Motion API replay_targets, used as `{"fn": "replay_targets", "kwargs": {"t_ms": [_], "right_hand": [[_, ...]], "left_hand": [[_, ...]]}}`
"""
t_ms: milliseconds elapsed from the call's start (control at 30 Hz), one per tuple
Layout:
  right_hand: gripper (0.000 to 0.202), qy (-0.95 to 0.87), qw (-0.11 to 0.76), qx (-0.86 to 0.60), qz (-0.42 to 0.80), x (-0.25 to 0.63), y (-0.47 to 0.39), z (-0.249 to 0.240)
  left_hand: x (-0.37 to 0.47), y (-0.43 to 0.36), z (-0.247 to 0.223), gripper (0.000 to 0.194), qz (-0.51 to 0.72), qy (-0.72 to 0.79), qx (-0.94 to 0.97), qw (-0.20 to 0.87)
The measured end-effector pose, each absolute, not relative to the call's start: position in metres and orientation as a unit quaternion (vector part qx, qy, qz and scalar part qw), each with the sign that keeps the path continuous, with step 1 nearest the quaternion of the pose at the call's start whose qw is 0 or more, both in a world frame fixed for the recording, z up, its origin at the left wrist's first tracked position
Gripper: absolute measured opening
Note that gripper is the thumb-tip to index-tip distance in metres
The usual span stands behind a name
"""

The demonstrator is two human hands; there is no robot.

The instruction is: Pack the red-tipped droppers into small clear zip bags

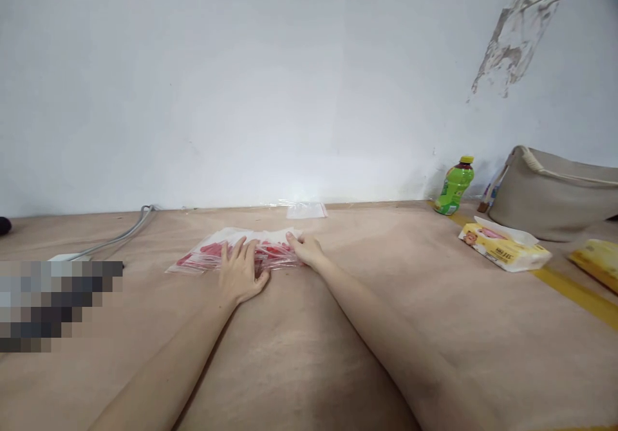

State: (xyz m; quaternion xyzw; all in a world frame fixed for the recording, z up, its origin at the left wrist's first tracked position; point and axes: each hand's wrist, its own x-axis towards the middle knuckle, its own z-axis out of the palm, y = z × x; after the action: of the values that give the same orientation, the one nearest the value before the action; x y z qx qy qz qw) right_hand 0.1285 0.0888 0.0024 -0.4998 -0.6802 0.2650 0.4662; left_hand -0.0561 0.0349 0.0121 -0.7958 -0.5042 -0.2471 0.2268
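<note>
A stack of clear plastic bags [275, 251] with red contents and white parts lies flat on the brown-covered table [299, 354], near the wall. What the red items are is too small to make out. My left hand [240, 275] rests on the middle of the stack, palm down with its fingers spread. At the right end, my right hand [309, 251] grips the edge of the bags, thumb on top and the other fingers mostly hidden. Behind the stack, against the wall, lies a flat clear bag [306, 210].
On the right stand a green bottle [455, 186] with a yellow cap and a beige bag [555, 193]. Nearer are a yellow tissue pack [505, 244] and another yellow pack [599, 260]. A grey cable [118, 237] runs along the left, beside a blurred-out area.
</note>
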Motion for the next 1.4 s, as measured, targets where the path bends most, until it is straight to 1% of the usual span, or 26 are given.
{"fn": "replay_targets", "kwargs": {"t_ms": [67, 133, 200, 300, 400, 500, 633, 700, 767, 900, 1000, 1067, 1133, 1267, 1400], "right_hand": [[0.050, -0.671, 0.463, -0.530, 0.234, 0.150, 0.081, -0.001], [0.043, -0.670, 0.460, -0.544, 0.210, 0.177, 0.068, -0.005], [0.037, -0.680, 0.451, -0.542, 0.200, 0.205, 0.050, -0.009], [0.036, -0.698, 0.427, -0.536, 0.208, 0.238, 0.018, -0.012], [0.032, -0.704, 0.422, -0.521, 0.234, 0.260, -0.011, -0.011], [0.030, -0.688, 0.433, -0.513, 0.275, 0.272, -0.027, -0.011], [0.024, -0.628, 0.465, -0.514, 0.355, 0.278, -0.027, -0.018], [0.024, -0.612, 0.479, -0.513, 0.364, 0.281, -0.022, -0.022], [0.026, -0.635, 0.484, -0.510, 0.321, 0.284, -0.018, -0.026], [0.033, -0.727, 0.483, -0.457, 0.174, 0.295, -0.012, -0.029], [0.026, -0.768, 0.466, -0.423, 0.114, 0.301, -0.010, -0.026], [0.018, -0.786, 0.443, -0.422, 0.086, 0.302, -0.010, -0.022], [0.014, -0.810, 0.404, -0.420, 0.056, 0.301, -0.010, -0.019], [0.019, -0.860, 0.333, -0.386, -0.014, 0.298, -0.008, -0.018], [0.024, -0.863, 0.319, -0.389, -0.053, 0.296, -0.002, -0.022]], "left_hand": [[-0.052, 0.032, 0.014, 0.055, -0.277, -0.501, -0.787, 0.229], [-0.047, 0.031, 0.016, 0.050, -0.287, -0.486, -0.794, 0.226], [-0.045, 0.033, 0.017, 0.044, -0.279, -0.465, -0.810, 0.222], [-0.048, 0.040, 0.015, 0.038, -0.254, -0.442, -0.835, 0.205], [-0.054, 0.049, 0.012, 0.033, -0.265, -0.435, -0.842, 0.177], [-0.052, 0.053, 0.016, 0.032, -0.343, -0.436, -0.818, 0.155], [-0.020, 0.043, 0.025, 0.031, -0.433, -0.421, -0.790, 0.104], [0.007, 0.034, 0.026, 0.032, -0.429, -0.385, -0.815, 0.065], [0.034, 0.027, 0.022, 0.033, -0.418, -0.349, -0.838, 0.035], [0.075, 0.023, 0.007, 0.033, -0.353, -0.246, -0.902, -0.022], [0.085, 0.026, 0.002, 0.031, -0.304, -0.203, -0.929, -0.064], [0.082, 0.027, 0.001, 0.031, -0.293, -0.221, -0.928, -0.072], [0.077, 0.025, 0.000, 0.033, -0.288, -0.258, -0.920, -0.072], [0.070, 0.022, -0.005, 0.033, -0.284, -0.323, -0.900, -0.073], [0.071, 0.021, -0.011, 0.032, -0.296, -0.345, -0.889, -0.050]]}}
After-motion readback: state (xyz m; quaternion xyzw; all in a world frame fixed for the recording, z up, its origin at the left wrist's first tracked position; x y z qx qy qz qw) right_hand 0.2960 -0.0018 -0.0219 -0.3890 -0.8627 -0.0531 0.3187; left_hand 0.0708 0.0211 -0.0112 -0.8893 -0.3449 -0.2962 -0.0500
